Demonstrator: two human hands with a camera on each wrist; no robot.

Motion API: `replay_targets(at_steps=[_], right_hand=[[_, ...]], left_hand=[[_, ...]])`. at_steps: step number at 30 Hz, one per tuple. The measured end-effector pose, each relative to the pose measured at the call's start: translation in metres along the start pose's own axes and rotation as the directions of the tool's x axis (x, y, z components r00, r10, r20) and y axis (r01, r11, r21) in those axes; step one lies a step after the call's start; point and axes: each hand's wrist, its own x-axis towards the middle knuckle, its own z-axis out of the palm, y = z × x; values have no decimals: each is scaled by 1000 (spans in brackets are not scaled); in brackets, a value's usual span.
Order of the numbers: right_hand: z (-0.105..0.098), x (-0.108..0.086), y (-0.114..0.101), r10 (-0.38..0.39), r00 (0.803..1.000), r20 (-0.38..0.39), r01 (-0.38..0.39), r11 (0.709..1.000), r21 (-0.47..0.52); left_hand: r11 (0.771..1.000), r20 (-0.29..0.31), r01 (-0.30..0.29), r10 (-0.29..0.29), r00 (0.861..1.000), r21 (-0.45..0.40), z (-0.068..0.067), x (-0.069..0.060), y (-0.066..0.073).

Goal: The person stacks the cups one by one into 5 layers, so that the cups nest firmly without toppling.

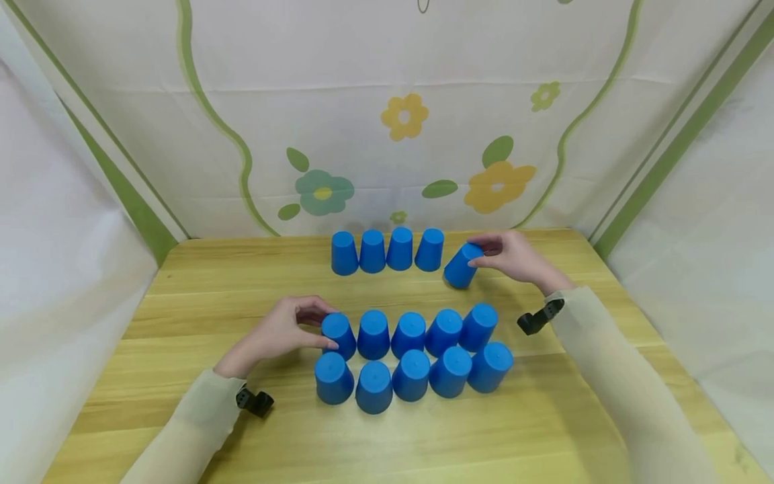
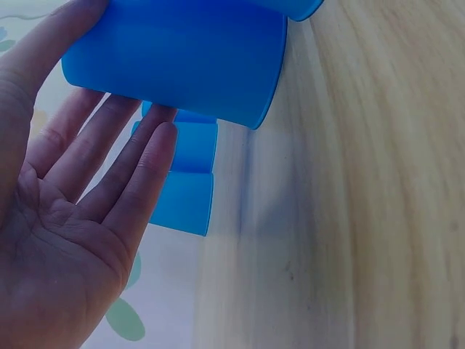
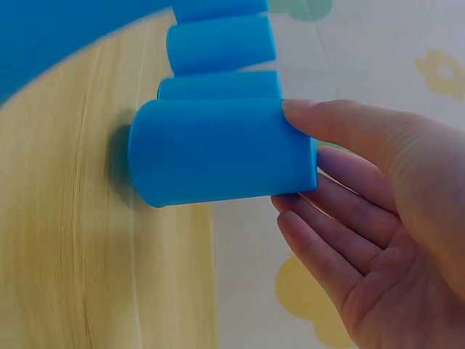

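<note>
My right hand (image 1: 510, 255) pinches a blue plastic cup (image 1: 462, 267) between thumb and fingers near its narrow upturned base. The cup leans and stands apart at the right end of the back row of upside-down blue cups (image 1: 400, 249). In the right wrist view, the thumb (image 3: 327, 116) lies on that cup's near side. My left hand (image 1: 287, 329) holds the leftmost cup (image 1: 338, 335) of the middle row, thumb on its front and fingers behind. The left wrist view shows this cup (image 2: 174, 58) close up, with the fingers (image 2: 145, 182) stretched along its far side.
A front row of upside-down blue cups (image 1: 413, 376) stands just before the middle row (image 1: 411, 335). All are on a wooden table (image 1: 242, 269). Behind it hangs a white flowered curtain (image 1: 338, 121), with white cloth walls at both sides.
</note>
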Motion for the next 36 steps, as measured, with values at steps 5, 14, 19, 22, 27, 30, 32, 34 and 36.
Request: replay_targets(at_steps=[5, 14, 19, 22, 27, 30, 32, 34, 36], right_hand=[[-1, 9, 8, 36, 999, -23, -36, 999, -4], [1, 25, 15, 67, 996, -59, -68, 998, -14], [1, 33, 16, 80, 995, -59, -82, 996, -30], [3, 36, 16, 77, 996, -51, -79, 996, -39], [6, 41, 16, 79, 996, -43, -80, 996, -38], [8, 43, 16, 80, 996, -43, -81, 996, -31], [9, 43, 16, 78, 996, -43, -79, 996, -30], [9, 43, 16, 78, 996, -40, -79, 996, -29], [9, 43, 15, 81, 996, -37, -82, 996, -27]], left_hand=[[1000, -10, 7, -7, 1000, -5, 0, -1, -1], [1000, -51, -4, 3, 999, -16, -6, -1, 0], [999, -115, -29, 27, 993, -12, -16, -2, 5], [1000, -151, -28, 26, 988, -9, -23, -2, 8], [998, -216, -48, 52, 975, 27, -36, 6, 21], [995, -264, -80, 94, 960, 62, -44, 15, 30], [992, -296, -102, 119, 948, 72, -48, 23, 35], [991, -328, -111, 131, 936, 80, -51, 33, 40], [991, -353, -119, 136, 926, 68, -55, 43, 44]])
